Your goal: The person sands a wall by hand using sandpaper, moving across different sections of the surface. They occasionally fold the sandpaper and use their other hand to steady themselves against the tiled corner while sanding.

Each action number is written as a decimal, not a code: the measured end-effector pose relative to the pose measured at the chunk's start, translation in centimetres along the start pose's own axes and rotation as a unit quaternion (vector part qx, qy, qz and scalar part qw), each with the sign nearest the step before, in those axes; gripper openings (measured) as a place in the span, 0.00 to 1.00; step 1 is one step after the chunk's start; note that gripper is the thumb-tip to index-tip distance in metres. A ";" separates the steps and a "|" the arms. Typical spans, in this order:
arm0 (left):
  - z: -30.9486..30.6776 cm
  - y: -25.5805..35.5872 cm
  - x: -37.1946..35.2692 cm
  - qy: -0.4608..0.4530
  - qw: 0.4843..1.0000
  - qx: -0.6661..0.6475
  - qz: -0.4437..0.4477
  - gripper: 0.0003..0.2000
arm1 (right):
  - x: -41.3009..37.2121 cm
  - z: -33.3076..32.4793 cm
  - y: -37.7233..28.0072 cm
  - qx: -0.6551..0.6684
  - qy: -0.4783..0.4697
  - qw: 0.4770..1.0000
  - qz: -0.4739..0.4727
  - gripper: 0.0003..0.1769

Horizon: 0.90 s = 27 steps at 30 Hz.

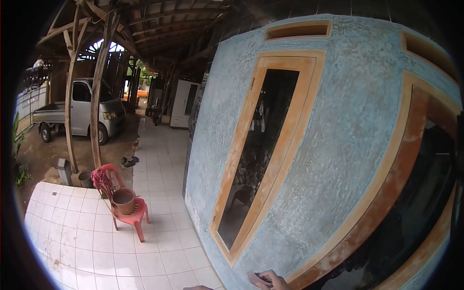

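My right hand (271, 280) shows at the bottom edge, fingers curled on a small flat brownish piece (255, 278). It holds the piece close to the blue-grey plastered wall (338, 135), just below the orange wooden window frame (270, 159). Only a sliver of my left hand (197, 287) peeks in at the bottom edge, over the white tiled floor (159, 241). Its fingers are out of view.
A red plastic chair (126, 212) carrying a brown pot (124, 200) stands on the tiles to the left. Wooden posts (98, 96) line the porch edge, with a grey pickup truck (84, 112) beyond. A second wooden frame (401, 193) is at the right.
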<state>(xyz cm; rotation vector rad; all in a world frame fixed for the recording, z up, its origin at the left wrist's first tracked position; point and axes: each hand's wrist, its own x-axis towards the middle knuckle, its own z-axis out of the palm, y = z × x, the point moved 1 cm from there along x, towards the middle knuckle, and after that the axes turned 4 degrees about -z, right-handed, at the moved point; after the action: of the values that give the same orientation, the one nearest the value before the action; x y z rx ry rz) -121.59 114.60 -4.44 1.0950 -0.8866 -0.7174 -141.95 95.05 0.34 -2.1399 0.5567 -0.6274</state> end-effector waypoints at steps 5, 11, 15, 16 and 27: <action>-7.2 -2.0 12.5 0.085 0.996 0.021 -0.014 0.36 | 15.9 1.2 7.1 -0.002 0.025 0.999 -0.026 0.30; -17.2 -1.3 22.5 0.170 0.984 0.014 -0.048 0.35 | 35.8 4.8 4.8 -0.088 0.255 0.928 -0.259 0.15; -27.2 -8.5 26.8 0.311 0.931 -0.177 -0.074 0.33 | 47.1 6.3 3.7 -0.260 0.303 0.856 -0.327 0.17; -30.2 -10.8 27.8 0.317 0.923 -0.206 -0.075 0.33 | 50.0 6.4 3.5 -0.259 0.307 0.855 -0.327 0.17; -50.7 -11.6 53.2 0.381 0.895 -0.212 -0.099 0.19 | 71.5 3.8 4.2 -0.553 0.427 0.664 -0.265 0.20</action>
<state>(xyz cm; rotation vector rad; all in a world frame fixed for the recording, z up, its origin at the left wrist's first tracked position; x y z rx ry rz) -52.59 88.09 -12.53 0.9548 0.0595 -0.5369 -84.78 53.49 12.27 -3.0837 0.9710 -2.1364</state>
